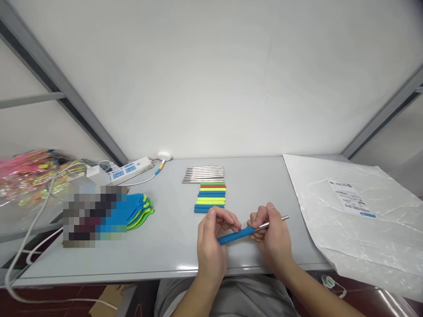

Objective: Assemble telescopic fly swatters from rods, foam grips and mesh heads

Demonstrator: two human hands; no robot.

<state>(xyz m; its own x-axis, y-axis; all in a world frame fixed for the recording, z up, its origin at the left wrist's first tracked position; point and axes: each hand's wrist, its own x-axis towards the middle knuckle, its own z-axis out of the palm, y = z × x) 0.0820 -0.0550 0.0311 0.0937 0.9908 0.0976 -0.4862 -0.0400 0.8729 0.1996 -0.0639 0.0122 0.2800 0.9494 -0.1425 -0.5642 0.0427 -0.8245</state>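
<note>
My left hand [210,240] curls around a blue foam tube [234,236], which lies slanted between palm and fingertips. With closed fingers, my right hand [273,237] grips a metal rod [284,217] whose free end sticks out to the right. The rod meets the right end of the tube; how far it reaches inside is hidden. Just beyond my hands lies a row of foam tubes [210,200] in blue, yellow, red and green. Behind that row, several shiny metal rods [204,173] rest side by side on the grey table [168,246].
A white plastic mailer [317,211] with a label covers the table's right side and hangs over its front edge. At left are blue and green fabric-like pieces [127,209], a power strip [130,171], white cables and bagged colourful items [33,176]. A wall [211,88] stands behind.
</note>
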